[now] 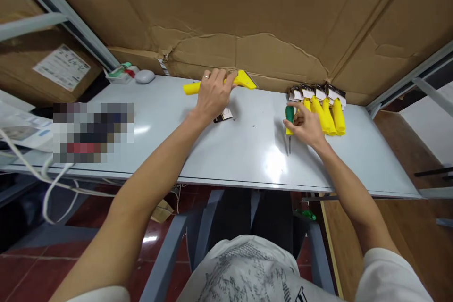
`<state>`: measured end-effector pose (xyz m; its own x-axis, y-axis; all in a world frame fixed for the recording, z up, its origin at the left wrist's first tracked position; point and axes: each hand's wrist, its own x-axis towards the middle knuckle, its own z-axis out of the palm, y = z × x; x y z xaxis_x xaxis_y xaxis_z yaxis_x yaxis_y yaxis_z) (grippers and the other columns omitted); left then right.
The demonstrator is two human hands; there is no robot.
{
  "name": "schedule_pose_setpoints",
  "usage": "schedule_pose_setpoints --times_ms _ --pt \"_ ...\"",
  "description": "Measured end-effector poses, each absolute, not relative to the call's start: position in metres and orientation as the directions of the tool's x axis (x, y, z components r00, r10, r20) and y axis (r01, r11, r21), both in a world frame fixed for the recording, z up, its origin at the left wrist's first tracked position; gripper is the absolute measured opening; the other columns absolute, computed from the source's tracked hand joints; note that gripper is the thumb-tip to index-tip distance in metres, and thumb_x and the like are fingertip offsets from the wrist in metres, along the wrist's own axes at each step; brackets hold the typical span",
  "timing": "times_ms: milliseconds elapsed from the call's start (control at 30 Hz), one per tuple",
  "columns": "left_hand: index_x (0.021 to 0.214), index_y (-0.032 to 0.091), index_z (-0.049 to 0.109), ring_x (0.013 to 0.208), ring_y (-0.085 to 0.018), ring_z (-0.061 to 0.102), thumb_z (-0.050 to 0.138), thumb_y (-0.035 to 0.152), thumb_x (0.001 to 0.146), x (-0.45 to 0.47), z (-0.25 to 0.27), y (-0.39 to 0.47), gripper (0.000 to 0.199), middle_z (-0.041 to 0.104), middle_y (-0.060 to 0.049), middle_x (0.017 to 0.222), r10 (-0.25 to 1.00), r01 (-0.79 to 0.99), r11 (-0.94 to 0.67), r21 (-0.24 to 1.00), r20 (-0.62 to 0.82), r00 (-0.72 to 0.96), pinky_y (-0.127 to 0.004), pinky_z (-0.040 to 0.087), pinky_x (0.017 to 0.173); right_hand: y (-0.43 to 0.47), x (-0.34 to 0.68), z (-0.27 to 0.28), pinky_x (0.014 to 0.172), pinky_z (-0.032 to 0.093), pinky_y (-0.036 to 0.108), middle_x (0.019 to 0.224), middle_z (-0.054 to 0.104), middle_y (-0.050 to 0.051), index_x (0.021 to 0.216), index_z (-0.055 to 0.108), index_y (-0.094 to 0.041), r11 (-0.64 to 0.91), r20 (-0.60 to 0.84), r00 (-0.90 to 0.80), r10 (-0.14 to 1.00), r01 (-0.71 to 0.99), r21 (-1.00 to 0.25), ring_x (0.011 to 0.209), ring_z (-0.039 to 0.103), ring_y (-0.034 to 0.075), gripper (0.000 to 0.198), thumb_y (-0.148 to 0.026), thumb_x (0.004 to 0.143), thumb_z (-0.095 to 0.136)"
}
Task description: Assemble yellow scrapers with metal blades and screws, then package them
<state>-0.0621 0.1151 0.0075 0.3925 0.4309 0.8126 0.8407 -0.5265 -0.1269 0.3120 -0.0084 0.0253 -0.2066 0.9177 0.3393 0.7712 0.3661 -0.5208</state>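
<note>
My left hand [214,90] is closed round the handle of a yellow scraper [244,79], with its angled head and dark blade edge pointing right. Below that hand, a small black-and-white card [223,115] lies on the table. My right hand [305,125] has its thumb and forefinger round a screwdriver [289,114] with a green and yellow handle; its metal shaft points toward me. Just right of this hand lie several yellow scraper handles [338,117] side by side, with black-and-white packaging [318,92] at their far ends. My fingers partly cover the nearest one.
A white table [226,165] stands against a cardboard wall [247,9]. At the back left are a grey mouse-shaped object [145,76] and a small box [122,73]. White cables [53,184] hang over the left front edge. A tiny ring-like piece [254,126] lies mid-table.
</note>
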Motion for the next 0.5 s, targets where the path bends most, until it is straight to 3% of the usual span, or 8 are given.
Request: schedule_pose_setpoints --times_ms 67,133,200,300,400,500 --pt "0.160 0.025 0.071 0.108 -0.038 0.073 0.036 0.055 0.129 -0.063 0.002 0.116 0.056 0.079 -0.018 0.119 0.463 0.857 -0.509 -0.082 0.813 0.353 -0.053 0.059 0.098 -0.009 0.311 0.021 0.075 0.060 0.040 0.081 0.079 0.004 0.159 0.075 -0.021 0.372 0.266 -0.291 0.919 0.864 -0.340 0.072 0.077 0.027 0.058 -0.050 0.109 0.071" --pt "0.164 0.024 0.070 0.113 -0.041 0.072 0.038 0.056 0.128 -0.058 0.001 0.111 0.058 0.079 -0.021 0.123 0.529 0.857 -0.515 -0.027 0.776 0.343 -0.057 0.058 0.104 -0.012 0.310 0.017 0.075 0.055 0.039 0.079 0.079 0.004 0.155 0.081 -0.020 0.390 0.235 -0.337 0.911 0.890 -0.235 0.072 0.076 0.028 0.053 -0.040 0.106 0.073" --pt "0.170 0.023 0.067 0.120 -0.045 0.073 0.039 0.054 0.127 -0.052 0.003 0.104 0.060 0.078 -0.024 0.131 0.622 0.856 -0.515 0.045 0.707 0.337 -0.061 0.056 0.110 -0.017 0.308 0.016 0.071 0.048 0.039 0.075 0.078 0.007 0.142 0.089 -0.019 0.402 0.227 -0.363 0.904 0.901 -0.162 0.070 0.073 0.029 0.044 -0.038 0.105 0.073" --pt "0.181 0.024 0.059 0.130 -0.048 0.072 0.040 0.054 0.127 -0.044 0.009 0.095 0.064 0.076 -0.026 0.144 0.722 0.870 -0.478 0.119 0.617 0.313 -0.061 0.052 0.115 -0.024 0.298 0.019 0.068 0.042 0.040 0.083 0.082 0.013 0.129 0.093 -0.016 0.438 0.244 -0.417 0.875 0.899 -0.033 0.075 0.073 0.030 0.041 -0.036 0.116 0.059" --pt "0.183 0.025 0.055 0.135 -0.046 0.069 0.029 0.057 0.128 -0.042 0.010 0.094 0.068 0.075 -0.025 0.153 0.722 0.868 -0.471 0.156 0.634 0.278 -0.059 0.050 0.112 -0.025 0.265 0.025 0.076 0.050 0.042 0.113 0.088 0.018 0.136 0.091 -0.017 0.568 0.234 -0.568 0.789 0.820 0.074 0.103 0.080 0.032 0.048 -0.024 0.122 0.045" --pt "0.185 0.022 0.050 0.138 -0.040 0.064 0.012 0.063 0.128 -0.045 0.003 0.102 0.079 0.076 -0.021 0.154 0.689 0.873 -0.442 0.205 0.701 0.184 -0.061 0.046 0.113 -0.012 0.214 0.026 0.100 0.059 0.045 0.159 0.080 0.018 0.161 0.079 -0.017 0.739 0.167 -0.751 0.639 0.659 0.135 0.134 0.075 0.032 0.054 -0.011 0.121 0.041"
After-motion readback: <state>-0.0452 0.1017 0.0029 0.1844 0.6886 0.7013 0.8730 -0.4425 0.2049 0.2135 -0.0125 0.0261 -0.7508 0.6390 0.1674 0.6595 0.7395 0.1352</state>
